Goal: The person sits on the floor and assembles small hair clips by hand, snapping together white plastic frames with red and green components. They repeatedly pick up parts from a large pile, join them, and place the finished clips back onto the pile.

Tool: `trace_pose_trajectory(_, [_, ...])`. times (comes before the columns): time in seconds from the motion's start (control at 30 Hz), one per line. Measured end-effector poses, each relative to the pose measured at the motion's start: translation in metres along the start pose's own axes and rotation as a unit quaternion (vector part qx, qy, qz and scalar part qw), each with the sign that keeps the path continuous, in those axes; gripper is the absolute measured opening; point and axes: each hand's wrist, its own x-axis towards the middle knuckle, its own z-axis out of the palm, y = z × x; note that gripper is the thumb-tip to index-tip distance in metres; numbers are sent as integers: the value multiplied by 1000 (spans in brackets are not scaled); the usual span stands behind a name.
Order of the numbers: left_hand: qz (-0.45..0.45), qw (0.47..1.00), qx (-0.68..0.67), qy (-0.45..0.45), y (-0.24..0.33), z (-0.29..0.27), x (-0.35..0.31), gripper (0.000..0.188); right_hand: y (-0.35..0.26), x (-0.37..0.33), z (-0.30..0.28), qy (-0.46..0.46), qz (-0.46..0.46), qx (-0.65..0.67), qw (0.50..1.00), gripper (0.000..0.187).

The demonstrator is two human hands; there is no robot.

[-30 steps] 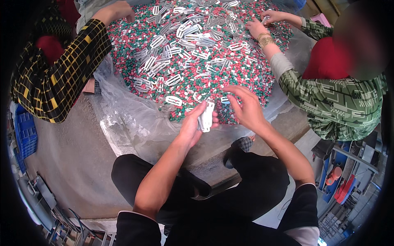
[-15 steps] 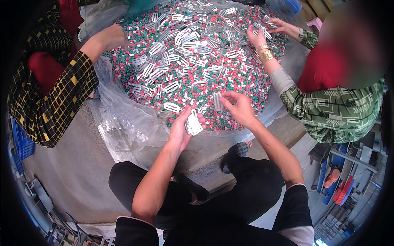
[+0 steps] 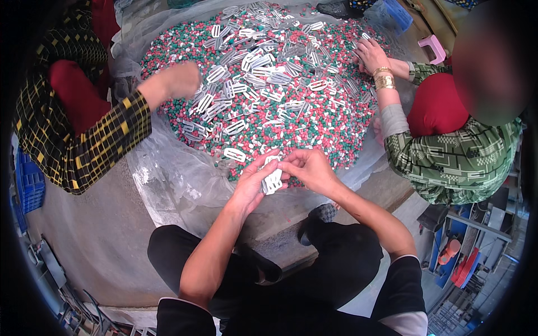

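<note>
My left hand (image 3: 251, 183) is closed around a small stack of flat, white-grey slotted pieces (image 3: 272, 178), long ovals that look like metal slides. My right hand (image 3: 311, 171) meets it at the stack's upper right side, thumb and fingers pinched together; what lies between those fingertips is hidden. Just beyond both hands spreads a heap of small red, green and white pellets (image 3: 314, 129). Many more slotted pieces lie loose over it, one of them a bright white slotted piece (image 3: 235, 155) near my left fingers.
Clear plastic sheeting (image 3: 185, 173) lies under the heap. At the left, a co-worker's hand (image 3: 182, 80) is over the heap; another co-worker's hand (image 3: 372, 55) works at its far right edge. A pink stool (image 3: 432, 48) and blue crates (image 3: 29, 180) stand around.
My right hand has come left with a slotted piece to the stack in my left hand. The left co-worker's hand has moved right over the heap. The right co-worker's hands have lowered onto the pellets.
</note>
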Motion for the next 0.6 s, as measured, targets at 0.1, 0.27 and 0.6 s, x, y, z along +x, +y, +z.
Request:
trace_pose_trajectory(0.1, [22,999,-8,24,5,-2,-1,43,10,14,-2,126,-105,-67,984,35])
trace_pose_trajectory(0.27, [43,995,-23,87,11,-13,-9,42,56,61,-41,328,-175,-251,894,68])
trace_pose_trajectory(0.6, [47,980,30,192,5,-37,-43,42,19,140,35,125,-348,-128,920,70])
